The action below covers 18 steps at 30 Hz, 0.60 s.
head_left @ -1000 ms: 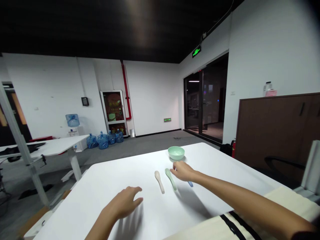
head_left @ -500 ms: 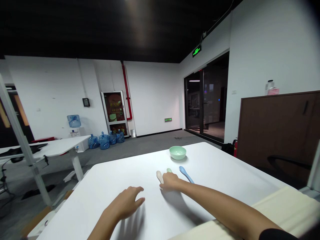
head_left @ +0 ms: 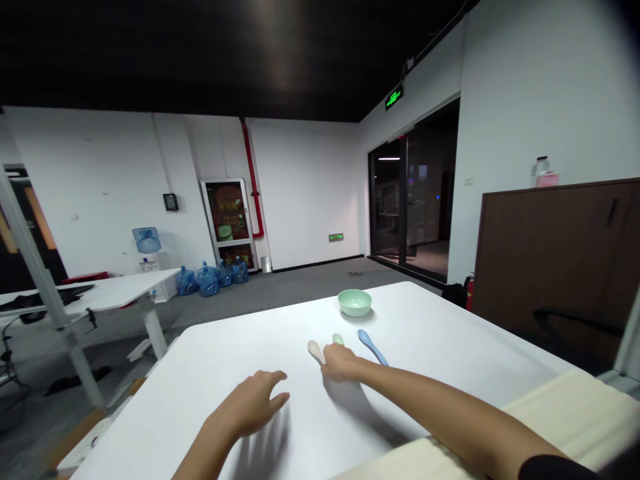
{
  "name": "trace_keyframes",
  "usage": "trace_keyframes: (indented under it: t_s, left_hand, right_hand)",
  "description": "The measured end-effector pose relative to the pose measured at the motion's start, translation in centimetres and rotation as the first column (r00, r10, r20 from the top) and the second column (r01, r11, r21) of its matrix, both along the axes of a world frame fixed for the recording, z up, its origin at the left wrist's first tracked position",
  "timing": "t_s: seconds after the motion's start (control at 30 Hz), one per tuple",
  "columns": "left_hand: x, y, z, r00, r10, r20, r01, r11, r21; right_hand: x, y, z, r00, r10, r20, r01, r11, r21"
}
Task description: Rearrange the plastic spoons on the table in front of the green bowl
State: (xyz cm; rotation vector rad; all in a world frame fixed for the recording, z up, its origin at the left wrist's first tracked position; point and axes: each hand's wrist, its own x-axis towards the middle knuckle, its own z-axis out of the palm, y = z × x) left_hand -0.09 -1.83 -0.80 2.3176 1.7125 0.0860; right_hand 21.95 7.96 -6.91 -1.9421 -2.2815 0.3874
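Note:
My right hand (head_left: 340, 362) is closed round the handle of a beige spoon (head_left: 315, 349), whose bowl points away to the left. A light green spoon (head_left: 338, 339) lies just behind the fingers, mostly hidden by the hand. To the right, a blue spoon (head_left: 371, 345) rests on the white table (head_left: 225, 353), partly covered by my right forearm. Farther back stands a mint green bowl (head_left: 355, 303). My left hand (head_left: 260, 399) hovers over the table to the left, fingers apart and nothing in it.
A cream cloth (head_left: 560, 410) lies along the near right edge. Beyond the table are a brown cabinet (head_left: 545, 260) on the right and several blue water bottles (head_left: 208, 280) on the floor. Another white table (head_left: 120, 290) stands at the left, with a metal post (head_left: 47, 287) before it.
The beige spoon's bowl has swung slightly to the left within my right hand's grasp. My left hand, the other spoons and the bowl have hardly changed; the view has shifted a little.

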Motion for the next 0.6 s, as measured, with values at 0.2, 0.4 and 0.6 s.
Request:
trace_keyframes:
  t_s: [0.2, 0.4, 0.6]
  left_hand:
    - [-0.2, 0.1, -0.1, 1.0, 0.0, 0.008, 0.0, 1.0, 0.0]
    - [-0.3, 0.1, -0.2, 1.0, 0.0, 0.016, 0.0, 1.0, 0.001]
    - [-0.4, 0.4, -0.4, 1.0, 0.002, 0.027, -0.002, 1.0, -0.007]
  right_hand:
    - [2.4, 0.9, 2.4, 0.998, 0.022, -0.065, -0.02, 1.0, 0.021]
    - [6.1, 1.9, 2.8, 0.989, -0.041, -0.145, 0.047, 0.998, 0.036]
    - [7.9, 1.7, 1.9, 0.988, -0.112, -0.105, 0.111, 0.994, -0.016]
